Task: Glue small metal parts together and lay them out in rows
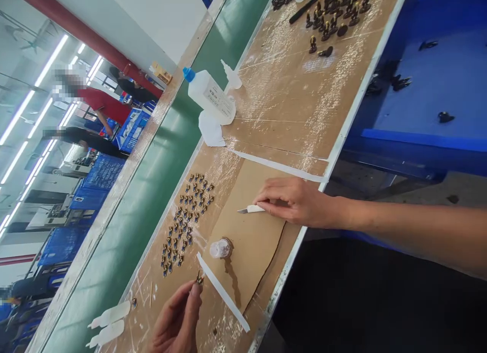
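Between its thumb and fingertips my left hand (178, 317) pinches a small dark figurine (199, 279) at the lower middle of the view. My right hand (291, 201) is closed round a white-handled knife (254, 209), its short blade pointing left over a brown cardboard sheet (262, 241). A small round container (221, 248) with whitish contents stands on the cardboard between the hands. Several small figurines (188, 218) stand in rows to the left of the cardboard. White tape strips (224, 292) lie along two of its edges.
A large bottle with a blue cap (213, 97) stands by the bench's far edge. Small squeeze bottles (110, 322) lie at the lower left. Several dark figures (335, 13) stand at the top. A blue bin (449, 89) is at the right. People work in the background.
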A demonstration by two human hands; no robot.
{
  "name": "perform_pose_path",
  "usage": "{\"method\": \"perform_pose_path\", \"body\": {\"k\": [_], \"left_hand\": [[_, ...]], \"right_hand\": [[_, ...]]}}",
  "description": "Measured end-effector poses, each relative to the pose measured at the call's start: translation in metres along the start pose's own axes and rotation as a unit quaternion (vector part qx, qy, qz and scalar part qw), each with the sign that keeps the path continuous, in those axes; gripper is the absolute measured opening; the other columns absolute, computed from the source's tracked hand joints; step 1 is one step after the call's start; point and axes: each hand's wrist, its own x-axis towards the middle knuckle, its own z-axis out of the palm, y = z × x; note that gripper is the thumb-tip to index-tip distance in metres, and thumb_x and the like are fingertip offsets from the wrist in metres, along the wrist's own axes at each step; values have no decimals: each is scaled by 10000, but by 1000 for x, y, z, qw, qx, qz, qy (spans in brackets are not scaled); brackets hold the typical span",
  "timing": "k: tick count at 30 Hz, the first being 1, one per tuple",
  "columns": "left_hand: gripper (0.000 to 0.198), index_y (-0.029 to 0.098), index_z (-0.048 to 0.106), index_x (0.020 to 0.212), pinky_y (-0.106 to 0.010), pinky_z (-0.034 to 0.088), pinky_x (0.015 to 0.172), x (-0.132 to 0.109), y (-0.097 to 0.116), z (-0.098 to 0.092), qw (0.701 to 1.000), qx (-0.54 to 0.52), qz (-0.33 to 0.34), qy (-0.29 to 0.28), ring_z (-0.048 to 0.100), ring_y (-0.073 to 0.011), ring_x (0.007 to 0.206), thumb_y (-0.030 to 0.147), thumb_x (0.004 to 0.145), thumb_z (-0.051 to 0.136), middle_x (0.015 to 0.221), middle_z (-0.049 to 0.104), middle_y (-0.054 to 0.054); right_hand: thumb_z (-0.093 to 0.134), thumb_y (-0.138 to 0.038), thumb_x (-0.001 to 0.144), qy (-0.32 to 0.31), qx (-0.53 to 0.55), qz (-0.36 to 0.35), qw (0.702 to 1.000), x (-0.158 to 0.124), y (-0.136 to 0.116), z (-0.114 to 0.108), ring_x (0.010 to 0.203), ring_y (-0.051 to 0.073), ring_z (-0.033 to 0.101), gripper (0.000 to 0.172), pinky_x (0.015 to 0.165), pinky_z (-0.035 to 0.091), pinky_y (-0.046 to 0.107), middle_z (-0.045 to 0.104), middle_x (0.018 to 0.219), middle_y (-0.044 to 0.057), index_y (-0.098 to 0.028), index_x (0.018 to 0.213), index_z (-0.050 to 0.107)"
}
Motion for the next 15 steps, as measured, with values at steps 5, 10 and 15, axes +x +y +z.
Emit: {"method": "perform_pose_path", "body": {"k": [5, 10, 15], "left_hand": [[435, 259, 718, 870, -406, 458, 912, 13, 33, 9, 994, 97, -29, -36, 653, -256, 924, 584, 582, 693, 842, 725, 1], [436, 201, 724, 825, -355, 501, 761, 23, 42, 19, 992, 89, 8, -86, 658, -252, 827, 570, 594, 698, 749, 719, -30], [455, 204, 725, 806, -340, 484, 720, 33, 47, 22, 984, 133, 2, -116, 651, -244, 789, 591, 568, 698, 770, 717, -28]], "right_hand": [[488, -181, 902, 6, 11, 3, 1000, 0, -1, -1, 715, 138, 578, 185, 680, 440, 267, 638, 762, 58, -145, 878, 668], [486, -174, 902, 10, 18, 4, 1000, 0, -1, -1, 714, 136, 576, 187, 682, 445, 267, 640, 767, 57, -151, 889, 672], [483, -173, 903, 16, 20, 7, 1000, -1, 0, 0, 713, 135, 573, 193, 678, 450, 272, 637, 762, 57, -143, 885, 673]]}}
